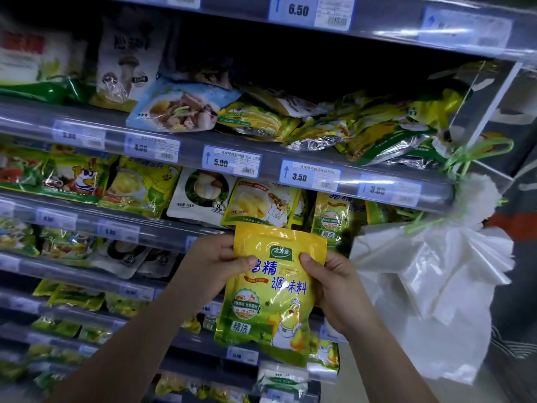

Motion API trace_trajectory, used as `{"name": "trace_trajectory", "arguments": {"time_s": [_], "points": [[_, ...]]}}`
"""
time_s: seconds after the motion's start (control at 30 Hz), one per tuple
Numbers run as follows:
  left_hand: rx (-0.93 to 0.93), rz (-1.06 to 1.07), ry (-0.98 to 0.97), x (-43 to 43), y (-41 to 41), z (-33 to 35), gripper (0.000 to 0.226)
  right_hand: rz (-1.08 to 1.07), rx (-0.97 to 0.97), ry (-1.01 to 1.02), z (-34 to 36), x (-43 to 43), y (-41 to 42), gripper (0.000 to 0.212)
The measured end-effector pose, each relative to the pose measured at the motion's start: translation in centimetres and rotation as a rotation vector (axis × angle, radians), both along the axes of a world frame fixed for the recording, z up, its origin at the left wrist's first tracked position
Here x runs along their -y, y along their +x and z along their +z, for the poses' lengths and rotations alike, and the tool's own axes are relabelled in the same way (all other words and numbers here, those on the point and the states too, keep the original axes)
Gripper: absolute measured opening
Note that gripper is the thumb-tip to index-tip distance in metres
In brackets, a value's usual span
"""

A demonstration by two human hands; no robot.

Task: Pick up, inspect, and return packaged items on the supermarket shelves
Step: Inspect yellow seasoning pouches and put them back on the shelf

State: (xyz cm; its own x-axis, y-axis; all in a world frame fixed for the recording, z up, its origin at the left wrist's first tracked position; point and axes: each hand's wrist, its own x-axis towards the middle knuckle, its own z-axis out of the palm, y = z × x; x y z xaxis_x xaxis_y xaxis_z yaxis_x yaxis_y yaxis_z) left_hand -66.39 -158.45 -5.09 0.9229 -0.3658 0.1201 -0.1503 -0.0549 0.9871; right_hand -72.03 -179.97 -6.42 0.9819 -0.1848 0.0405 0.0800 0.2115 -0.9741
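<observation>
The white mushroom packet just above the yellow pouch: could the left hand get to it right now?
Probably not at once. The left hand is gripping the yellow pouch together with the right hand. The white mushroom packet stands unblocked at the shelf front, so letting go should clear the way.

Both bare forearms rise from the bottom of the view and converge toward the middle. The left hand point(215, 257) sits slightly higher, its thumb laid flat across the front of a yellow packet point(270, 289) and its fingers curled out of sight behind the left edge. The right hand point(334, 289) grips the opposite edge, thumb pressed on the front, fingers wrapped behind, wrist bent inward. The two thumbs point toward each other, a short gap apart, and neither hand touches the other.
</observation>
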Motion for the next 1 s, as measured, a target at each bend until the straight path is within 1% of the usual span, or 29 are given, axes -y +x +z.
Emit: {"name": "trace_trajectory", "arguments": {"time_s": [0.07, 0.1, 0.13, 0.17, 0.2, 0.23, 0.3, 0.33, 0.4, 0.5, 0.57, 0.6, 0.67, 0.73, 0.77, 0.87, 0.93, 1.0], "points": [[0.151, 0.178, 0.133, 0.1, -0.2, 0.2, 0.006, -0.044, 0.01, -0.109, 0.0, -0.1, 0.2, 0.017], [0.215, 0.272, 0.181, 0.2, -0.3, 0.4, 0.016, -0.058, 0.014, -0.145, 0.1, 0.0, 0.3, 0.017], [0.233, 0.322, 0.184, 0.1, -0.4, 0.4, 0.025, -0.062, 0.017, -0.152, 0.4, 0.0, 0.4, 0.017], [0.209, 0.328, 0.151, 0.0, -0.2, 0.4, 0.03, -0.057, 0.015, -0.129, 0.7, 0.0, 0.5, 0.017], [0.127, 0.285, 0.072, -0.2, 0.0, 0.6, 0.032, -0.044, 0.009, -0.082, 1.0, 0.1, 0.5, 0.018], [0.007, 0.2, -0.037, -0.4, 0.3, 0.8, 0.033, -0.029, -0.002, -0.023, 1.3, 0.2, 0.5, 0.02], [-0.227, 0.061, -0.246, -0.4, 0.8, 1.1, 0.028, 0.011, -0.032, 0.072, 1.7, 0.3, 0.5, 0.022], [-0.289, 0.033, -0.294, -0.3, 0.9, 1.3, 0.023, 0.018, -0.045, 0.098, 1.7, 0.4, 0.5, 0.023], [-0.277, 0.046, -0.258, -0.1, 1.4, 1.4, 0.022, 0.012, -0.048, 0.112, 1.8, 0.4, 0.6, 0.023], [-0.149, 0.074, -0.21, 0.1, 1.9, 1.9, 0.019, 0.035, -0.048, 0.069, 1.5, 0.4, 0.6, 0.025], [-0.124, 0.09, -0.214, 0.3, 2.1, 2.2, 0.019, 0.064, -0.073, 0.09, 1.3, 0.4, 0.5, 0.028], [-0.163, 0.087, -0.25, 0.5, 2.1, 2.3, 0.018, 0.076, -0.082, 0.116, 1.1, 0.6, 0.5, 0.03], [-0.277, 0.056, -0.337, 0.7, 2.3, 2.2, 0.008, 0.093, -0.093, 0.148, 1.0, 0.8, 0.5, 0.028], [-0.349, 0.011, -0.383, 0.8, 2.5, 1.9, 0.011, 0.107, -0.1, 0.175, 1.0, 1.0, 0.5, 0.028], [-0.358, 0.003, -0.387, 0.8, 2.7, 1.8, 0.012, 0.113, -0.106, 0.19, 1.0, 1.1, 0.5, 0.03], [-0.294, 0.054, -0.347, 1.0, 2.8, 1.3, 0.011, 0.111, -0.129, 0.233, 0.9, 1.2, 0.6, 0.036], [-0.165, 0.129, -0.264, 1.2, 2.8, 1.0, 0.015, 0.073, -0.136, 0.242, 0.7, 1.2, 0.8, 0.038], [-0.062, 0.17, -0.182, 1.2, 3.0, 0.8, 0.013, 0.052, -0.126, 0.232, 0.8, 1.0, 0.8, 0.031]]}}
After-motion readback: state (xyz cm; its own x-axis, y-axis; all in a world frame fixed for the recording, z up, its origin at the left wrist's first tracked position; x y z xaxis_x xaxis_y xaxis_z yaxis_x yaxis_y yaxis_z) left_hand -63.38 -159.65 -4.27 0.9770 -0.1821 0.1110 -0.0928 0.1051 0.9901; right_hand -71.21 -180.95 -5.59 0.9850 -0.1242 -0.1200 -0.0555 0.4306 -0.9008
